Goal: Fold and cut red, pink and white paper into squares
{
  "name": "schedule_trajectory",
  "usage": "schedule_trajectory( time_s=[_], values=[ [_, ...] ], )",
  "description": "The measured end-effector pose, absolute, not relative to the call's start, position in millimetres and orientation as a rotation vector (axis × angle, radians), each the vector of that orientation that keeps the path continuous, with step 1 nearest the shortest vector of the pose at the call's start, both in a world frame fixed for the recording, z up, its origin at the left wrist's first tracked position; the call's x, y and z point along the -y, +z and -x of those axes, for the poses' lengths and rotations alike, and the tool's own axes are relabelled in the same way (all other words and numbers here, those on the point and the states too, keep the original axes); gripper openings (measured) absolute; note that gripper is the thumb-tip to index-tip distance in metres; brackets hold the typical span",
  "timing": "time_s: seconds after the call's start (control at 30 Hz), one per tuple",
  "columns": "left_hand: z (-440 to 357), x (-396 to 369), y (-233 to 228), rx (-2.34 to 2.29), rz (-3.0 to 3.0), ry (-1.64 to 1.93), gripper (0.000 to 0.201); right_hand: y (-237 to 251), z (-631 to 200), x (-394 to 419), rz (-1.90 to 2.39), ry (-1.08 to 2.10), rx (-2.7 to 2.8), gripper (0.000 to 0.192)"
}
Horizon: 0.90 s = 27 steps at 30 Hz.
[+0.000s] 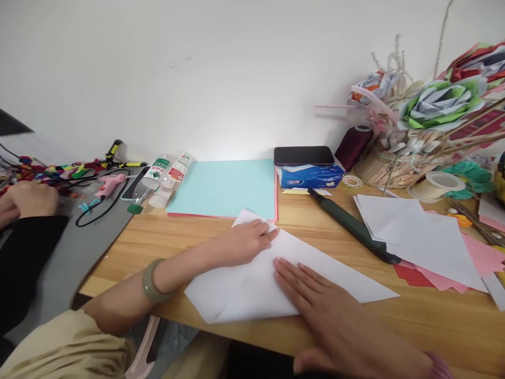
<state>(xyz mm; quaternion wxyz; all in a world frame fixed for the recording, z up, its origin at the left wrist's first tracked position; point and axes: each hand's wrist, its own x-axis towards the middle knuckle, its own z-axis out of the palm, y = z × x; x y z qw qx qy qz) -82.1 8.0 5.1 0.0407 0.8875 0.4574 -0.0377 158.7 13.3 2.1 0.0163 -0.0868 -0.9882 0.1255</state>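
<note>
A large sheet of white paper (244, 295), folded over on itself, lies near the front edge of the wooden table. My left hand (246, 242) rests on its upper part with fingers curled in at the folded edge; a ring and a green bangle (150, 284) show on that arm. Flat on the middle of the paper lies my right hand (319, 300), its fingers stretched out and pointing up and left. Light blue sheets (224, 187), with pink-red ones beneath, are just beyond the paper.
Behind stand a blue tissue pack (310, 177) with a phone (303, 156) on top and plastic bottles (173, 176). Right are a dark green tool (351, 223), white sheets (418, 226), a thread spool (440, 184) and paper flowers (442, 102). Another person's hand (33, 199) and a pink glue gun (110, 185) are left.
</note>
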Motion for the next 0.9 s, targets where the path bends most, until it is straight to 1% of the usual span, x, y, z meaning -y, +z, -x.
schedule_trajectory(
  time_s=[0.07,0.13,0.2,0.23,0.27,0.3,0.37,0.47,0.57,0.63,0.73,0.8,0.9],
  values=[
    [83.0,-8.7,4.9,-1.404,-2.724,-0.158,0.037,5.8,-152.3,-7.2,0.197,0.439,3.122,0.101],
    [83.8,-9.3,4.7,-1.407,-2.725,-0.188,0.037,4.4,-142.2,2.3,0.107,0.428,3.118,0.1],
    [84.4,-9.7,5.3,-1.406,-2.724,-0.193,0.037,-3.6,-128.9,15.5,-0.01,0.334,3.027,0.086],
    [84.3,-9.8,6.2,-1.406,-2.723,-0.191,0.037,-9.5,-121.3,23.3,-0.08,0.274,2.968,0.075],
    [84.0,-9.7,7.4,-1.41,-2.723,-0.191,0.037,-15.9,-113.4,31.3,-0.123,0.195,2.883,0.056],
    [83.4,-9.4,8.9,-1.42,-2.724,-0.197,0.036,-22.0,-105.6,39.2,-0.154,0.171,2.838,0.047],
    [80.9,-7.9,11.7,-1.451,-2.72,-0.214,0.035,-31.1,-91.7,52.5,-0.195,0.152,2.799,0.045],
    [74.9,-3.1,12.0,-1.511,-2.733,-0.179,0.034,-33.2,-80.4,62.5,-0.238,0.142,2.769,0.044],
    [69.7,3.2,4.9,-1.567,-2.807,-0.051,0.039,-27.3,-83.5,61.4,-0.224,0.138,2.758,0.045],
    [68.5,6.7,-2.0,-1.596,-2.861,0.026,0.042,-23.7,-92.6,57.3,-0.111,0.143,2.792,0.053],
    [70.0,9.2,-10.5,-1.588,-2.909,0.03,0.046,-20.0,-114.2,48.9,0.092,0.109,2.858,0.074],
    [71.9,9.1,-14.2,-1.559,-2.919,-0.021,0.049,-18.1,-133.5,42.1,0.168,0.049,2.878,0.079],
    [74.3,7.6,-17.2,-1.538,-2.924,-0.055,0.052,-16.3,-171.5,29.5,0.357,-0.107,2.87,0.079]
  ],
)
